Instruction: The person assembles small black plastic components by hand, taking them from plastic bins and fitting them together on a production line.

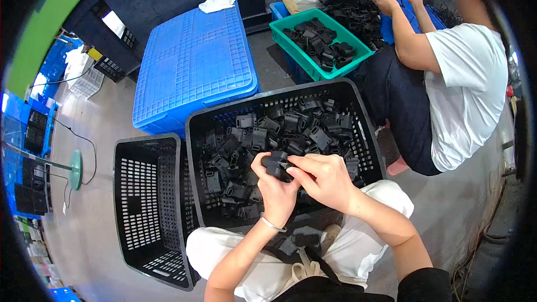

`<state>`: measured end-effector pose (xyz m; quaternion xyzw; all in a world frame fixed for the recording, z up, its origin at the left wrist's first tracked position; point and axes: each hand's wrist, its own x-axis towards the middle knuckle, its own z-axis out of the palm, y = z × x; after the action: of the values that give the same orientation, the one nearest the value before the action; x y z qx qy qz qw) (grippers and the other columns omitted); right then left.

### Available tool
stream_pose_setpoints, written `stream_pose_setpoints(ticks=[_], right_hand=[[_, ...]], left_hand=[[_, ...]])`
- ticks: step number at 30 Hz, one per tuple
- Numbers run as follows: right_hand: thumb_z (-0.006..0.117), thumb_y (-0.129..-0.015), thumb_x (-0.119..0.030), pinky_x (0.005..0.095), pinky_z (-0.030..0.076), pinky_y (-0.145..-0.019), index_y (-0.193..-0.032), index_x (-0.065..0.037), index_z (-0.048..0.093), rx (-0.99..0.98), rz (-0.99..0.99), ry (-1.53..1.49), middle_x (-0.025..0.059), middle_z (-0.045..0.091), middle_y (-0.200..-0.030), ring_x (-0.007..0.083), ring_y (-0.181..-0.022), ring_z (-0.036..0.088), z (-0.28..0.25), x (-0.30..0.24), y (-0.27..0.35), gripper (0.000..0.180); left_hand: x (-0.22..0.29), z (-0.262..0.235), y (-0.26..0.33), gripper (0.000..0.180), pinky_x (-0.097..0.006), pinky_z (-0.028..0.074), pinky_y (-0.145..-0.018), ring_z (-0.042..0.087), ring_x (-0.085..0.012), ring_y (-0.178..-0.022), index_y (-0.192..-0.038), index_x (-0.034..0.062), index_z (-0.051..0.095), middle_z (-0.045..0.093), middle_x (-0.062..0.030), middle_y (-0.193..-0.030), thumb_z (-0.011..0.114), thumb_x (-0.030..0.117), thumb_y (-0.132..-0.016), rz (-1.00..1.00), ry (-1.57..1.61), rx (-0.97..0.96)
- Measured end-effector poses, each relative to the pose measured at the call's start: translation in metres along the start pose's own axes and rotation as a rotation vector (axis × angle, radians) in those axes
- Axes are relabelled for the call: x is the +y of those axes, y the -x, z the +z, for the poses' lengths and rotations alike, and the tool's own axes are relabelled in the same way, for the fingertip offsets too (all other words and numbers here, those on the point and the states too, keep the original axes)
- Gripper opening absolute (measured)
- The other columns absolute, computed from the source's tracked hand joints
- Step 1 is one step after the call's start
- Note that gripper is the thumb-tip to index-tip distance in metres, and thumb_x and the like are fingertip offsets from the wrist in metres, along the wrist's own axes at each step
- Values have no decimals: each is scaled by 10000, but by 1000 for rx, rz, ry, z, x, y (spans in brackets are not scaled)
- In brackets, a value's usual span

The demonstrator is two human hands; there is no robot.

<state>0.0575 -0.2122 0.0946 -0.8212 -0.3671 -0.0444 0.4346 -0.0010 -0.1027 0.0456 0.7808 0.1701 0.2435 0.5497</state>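
While both forearms rise from the lower edge and meet over the big black basket (366, 134), the left hand (274, 187) curls its fingers around a small black plastic part (278, 166), its thumb bent over the top, a thin bracelet (272, 225) on the wrist. The right hand (323, 179) comes in from the other side and pinches the same part between thumb and forefinger, the remaining fingers folded loosely. The part is dark, blocky and matte, mostly hidden by the fingers, held just above a heap of similar black parts (268, 134) filling the basket. An empty black basket (142, 201) stands just beside it on the left, a blue crate (193, 61) behind. A co-worker in a white shirt (467, 89) sits at the right near a green tray (321, 42) of such parts.
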Motion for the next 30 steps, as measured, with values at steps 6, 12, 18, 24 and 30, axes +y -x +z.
stream_pose_setpoints(ticks=[6, 12, 18, 24, 30], right_hand=[[635, -846, -194, 358, 493, -479, -913, -23, 688, 32, 74, -57, 129, 650, -711, 294, -587, 638, 2, 0, 1, 191], [618, -857, -222, 382, 508, -539, -899, -37, 686, -2, 127, -36, 143, 657, -731, 323, -633, 645, -3, 3, -4, 202], [707, -799, -292, 338, 483, -559, -976, 4, 668, -115, 277, 20, 162, 627, -682, 271, -585, 625, -25, 7, -21, 347], [667, -788, -261, 445, 531, -744, -935, -34, 673, -235, 394, 257, 222, 664, -829, 381, -829, 656, -30, 99, -57, 270], [568, -786, -86, 472, 533, -770, -912, -69, 695, -198, 457, 479, 217, 669, -874, 382, -860, 657, -14, 184, -110, 181]], left_hand=[[-3, 5, 1, 666, -358, 508, -672, 634, -284, -747, -1214, 52, 311, 603, -162, -858, 768, 95, -732, 39, 12, 49], [-13, 6, -9, 522, -310, 486, -629, 580, -214, -673, -1167, 45, 405, 592, -111, -838, 734, 112, -769, 26, 57, -30], [-41, -3, -24, 278, -335, 460, -619, 602, -244, -634, -965, 22, 597, 636, -150, -755, 663, 267, -852, -78, -52, -121], [-63, -5, 1, 295, -414, 439, -801, 622, -321, -916, -1037, 65, 640, 663, -149, -971, 463, 287, -957, -47, -377, -210], [-66, -21, 77, 417, -436, 325, -939, 493, -297, -1096, -1230, 90, 537, 513, -112, -1249, 585, 268, -856, 74, -791, -125]])
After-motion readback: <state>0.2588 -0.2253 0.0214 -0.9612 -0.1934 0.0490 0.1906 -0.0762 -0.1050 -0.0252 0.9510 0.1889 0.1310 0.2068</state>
